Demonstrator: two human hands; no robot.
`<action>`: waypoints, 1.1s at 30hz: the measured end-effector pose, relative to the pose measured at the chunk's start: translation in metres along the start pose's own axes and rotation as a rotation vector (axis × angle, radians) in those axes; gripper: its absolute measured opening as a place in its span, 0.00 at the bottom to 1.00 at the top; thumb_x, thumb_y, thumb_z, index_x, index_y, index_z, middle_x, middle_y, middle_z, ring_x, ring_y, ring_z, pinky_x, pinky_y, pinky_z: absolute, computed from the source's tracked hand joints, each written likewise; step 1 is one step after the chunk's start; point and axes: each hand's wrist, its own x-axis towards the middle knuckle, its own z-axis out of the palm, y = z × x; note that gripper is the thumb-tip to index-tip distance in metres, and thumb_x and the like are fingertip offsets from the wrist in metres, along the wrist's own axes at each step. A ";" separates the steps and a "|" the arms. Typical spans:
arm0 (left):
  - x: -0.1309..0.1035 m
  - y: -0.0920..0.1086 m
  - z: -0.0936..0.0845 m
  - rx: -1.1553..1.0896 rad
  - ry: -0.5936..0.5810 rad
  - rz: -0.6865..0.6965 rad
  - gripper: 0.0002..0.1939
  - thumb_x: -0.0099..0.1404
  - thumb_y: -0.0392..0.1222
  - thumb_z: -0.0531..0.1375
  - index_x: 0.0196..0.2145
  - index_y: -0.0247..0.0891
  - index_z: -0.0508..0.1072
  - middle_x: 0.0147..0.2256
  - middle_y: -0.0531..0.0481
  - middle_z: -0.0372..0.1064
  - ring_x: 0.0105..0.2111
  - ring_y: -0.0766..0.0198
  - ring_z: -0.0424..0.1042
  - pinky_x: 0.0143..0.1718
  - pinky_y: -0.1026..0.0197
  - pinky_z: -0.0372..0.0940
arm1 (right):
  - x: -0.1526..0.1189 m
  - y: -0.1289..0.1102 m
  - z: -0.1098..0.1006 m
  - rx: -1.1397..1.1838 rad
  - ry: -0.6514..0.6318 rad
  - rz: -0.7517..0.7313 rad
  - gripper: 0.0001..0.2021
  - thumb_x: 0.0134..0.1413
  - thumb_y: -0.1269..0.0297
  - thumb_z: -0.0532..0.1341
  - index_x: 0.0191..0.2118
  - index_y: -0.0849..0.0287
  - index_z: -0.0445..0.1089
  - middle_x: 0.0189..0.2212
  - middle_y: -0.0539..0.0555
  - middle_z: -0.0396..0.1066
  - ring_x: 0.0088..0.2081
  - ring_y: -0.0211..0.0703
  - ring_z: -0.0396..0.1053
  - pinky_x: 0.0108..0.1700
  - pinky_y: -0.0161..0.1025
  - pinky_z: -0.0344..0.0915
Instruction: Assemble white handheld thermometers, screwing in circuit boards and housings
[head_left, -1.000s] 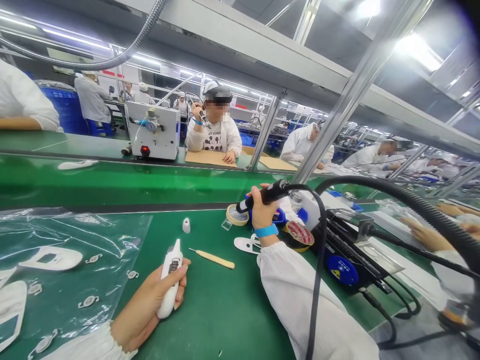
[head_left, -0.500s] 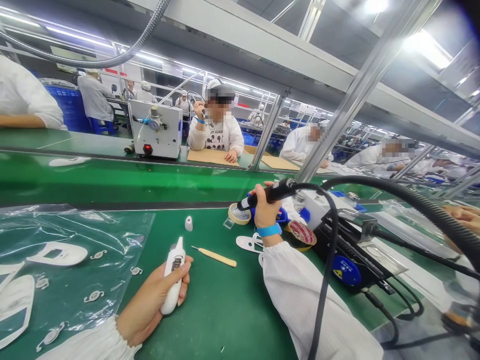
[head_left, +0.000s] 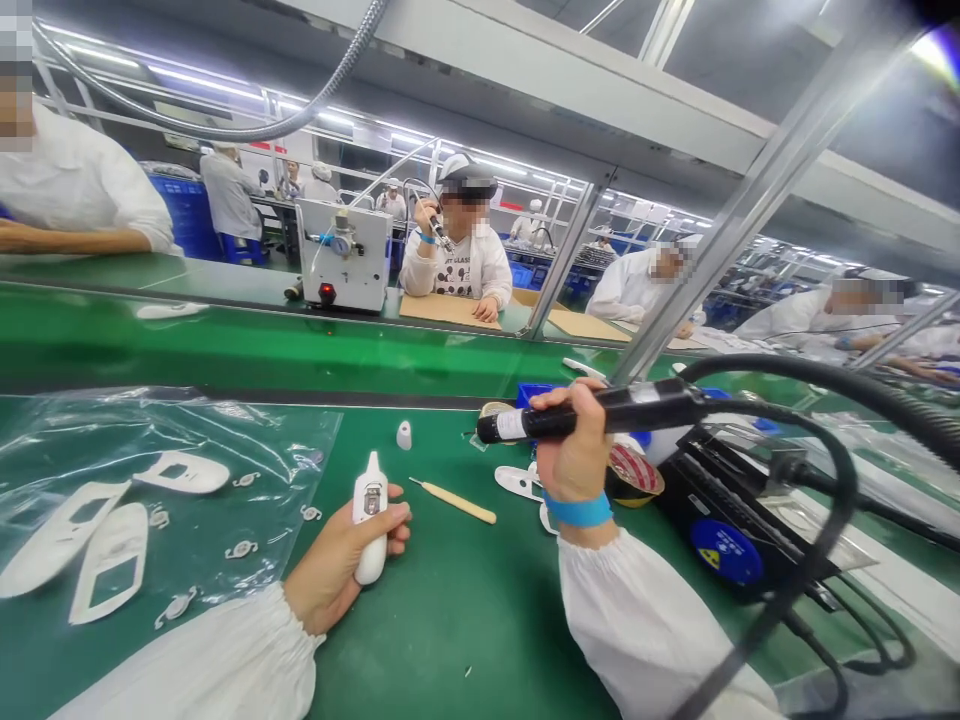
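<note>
My left hand (head_left: 352,560) is wrapped round a white ear thermometer (head_left: 370,565), its narrow tip pointing away from me and a window in its upper body showing inner parts. My right hand (head_left: 574,445) grips a black electric screwdriver (head_left: 637,407), held nearly level with its bit toward the left. A round screw dish (head_left: 499,409) is partly hidden behind the screwdriver. Between the hands lies a yellow-handled pick (head_left: 457,502) on the green mat. A small white cap (head_left: 404,435) stands beyond the thermometer.
On a clear plastic sheet (head_left: 285,450) at left lie white shell parts (head_left: 112,565) and several small clips (head_left: 241,550). A black device (head_left: 720,500) with cables stands right, near a tape roll (head_left: 636,472). A metal post (head_left: 720,230) rises ahead; people work across the bench.
My right hand has lifted the screwdriver's bit from over the screw dish and brought the tool nearer and more level. My left hand keeps the thermometer, now turned more upright. The view has shifted.
</note>
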 end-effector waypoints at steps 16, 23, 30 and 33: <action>0.005 0.003 -0.002 -0.252 -0.002 -0.074 0.08 0.55 0.28 0.60 0.35 0.32 0.67 0.28 0.47 0.70 0.26 0.69 0.72 0.27 0.71 0.70 | -0.067 -0.023 0.019 0.116 -0.126 0.252 0.09 0.46 0.58 0.57 0.34 0.52 0.60 0.19 0.43 0.60 0.23 0.34 0.60 0.34 0.41 0.61; 0.006 0.003 -0.003 -0.224 0.012 -0.046 0.11 0.54 0.25 0.60 0.35 0.32 0.66 0.25 0.51 0.66 0.22 0.72 0.69 0.26 0.71 0.69 | -0.069 -0.021 0.019 0.123 -0.150 0.266 0.08 0.47 0.58 0.57 0.34 0.53 0.60 0.19 0.43 0.60 0.23 0.34 0.61 0.34 0.40 0.61; 0.007 0.004 -0.003 -0.159 -0.006 -0.024 0.12 0.54 0.27 0.61 0.37 0.32 0.66 0.24 0.51 0.66 0.22 0.72 0.67 0.24 0.71 0.67 | -0.070 -0.021 0.019 0.134 -0.169 0.267 0.07 0.48 0.59 0.56 0.35 0.53 0.60 0.20 0.43 0.61 0.24 0.34 0.61 0.34 0.40 0.61; 0.006 0.003 -0.003 -0.112 -0.015 -0.009 0.13 0.55 0.40 0.61 0.38 0.33 0.66 0.30 0.47 0.68 0.22 0.70 0.67 0.19 0.70 0.64 | -0.070 -0.021 0.019 0.137 -0.178 0.265 0.07 0.48 0.60 0.56 0.35 0.53 0.60 0.20 0.43 0.61 0.24 0.34 0.61 0.34 0.40 0.61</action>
